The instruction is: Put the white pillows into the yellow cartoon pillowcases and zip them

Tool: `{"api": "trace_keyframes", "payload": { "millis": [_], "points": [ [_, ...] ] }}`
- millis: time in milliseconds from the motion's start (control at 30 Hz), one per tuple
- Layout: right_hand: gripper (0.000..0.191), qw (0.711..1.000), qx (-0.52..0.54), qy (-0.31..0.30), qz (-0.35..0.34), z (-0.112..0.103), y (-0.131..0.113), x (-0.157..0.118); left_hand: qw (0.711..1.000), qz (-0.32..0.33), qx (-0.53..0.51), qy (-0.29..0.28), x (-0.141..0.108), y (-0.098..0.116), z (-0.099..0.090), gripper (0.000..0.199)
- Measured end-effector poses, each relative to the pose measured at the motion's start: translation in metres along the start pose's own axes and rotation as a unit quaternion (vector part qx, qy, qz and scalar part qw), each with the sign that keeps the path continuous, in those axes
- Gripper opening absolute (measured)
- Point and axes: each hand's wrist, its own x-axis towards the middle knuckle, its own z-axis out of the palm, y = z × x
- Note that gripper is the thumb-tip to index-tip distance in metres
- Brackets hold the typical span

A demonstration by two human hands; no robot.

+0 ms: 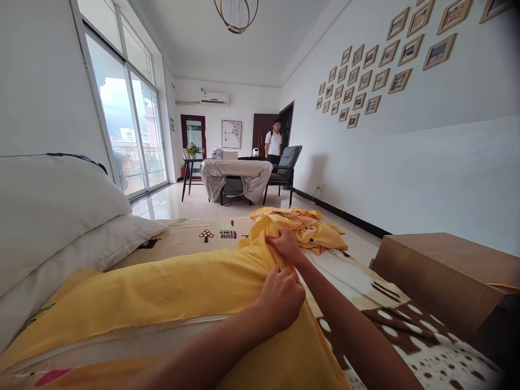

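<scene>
A yellow pillowcase (162, 284) stretches across the bed in front of me. Through a long slit along its near side shows a white pillow (122, 344). My left hand (281, 297) is closed in a fist on the case's right end, knuckles up. Just beyond it, my right hand (286, 246) pinches a gathered fold of the same fabric. The cloth bunches up between the two hands. Past my right hand lies a crumpled heap of yellow printed cloth (320, 230) on the bed.
White pillows (60, 200) are stacked at the left. A patterned blanket (406, 309) covers the bed, with a brown cardboard box (439, 281) at its right. Farther off are a covered table (238, 169), a dark chair (286, 168) and a person (273, 142) near a doorway.
</scene>
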Motion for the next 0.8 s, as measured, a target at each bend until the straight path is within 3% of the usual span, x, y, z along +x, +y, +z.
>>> {"api": "trace_keyframes", "payload": {
  "millis": [200,367,467,600,733,800],
  "points": [
    [0.047,0.995,0.084,-0.023,0.052,-0.011,0.033,-0.027,0.999,-0.025,0.011,-0.039,-0.017,-0.006,0.009,0.018],
    [0.050,0.997,0.047,-0.007,0.063,-0.001,0.051,-0.065,1.000,0.003,-0.003,-0.014,-0.007,0.003,0.021,0.019],
    [0.053,0.997,0.011,0.018,0.069,-0.004,0.058,-0.081,1.000,0.020,-0.007,-0.014,-0.008,0.000,0.018,0.017],
    [0.055,0.997,-0.005,-0.014,0.080,-0.016,0.071,-0.097,0.999,0.011,-0.042,-0.022,-0.039,-0.021,-0.003,0.018],
    [0.054,0.994,-0.011,-0.071,0.084,-0.019,0.081,-0.098,0.995,-0.060,-0.059,-0.044,-0.081,-0.047,-0.016,0.057],
    [0.052,0.993,-0.023,-0.086,0.083,-0.019,0.080,-0.092,0.992,-0.104,-0.058,-0.052,-0.092,-0.058,-0.014,0.053]
  ]
}}
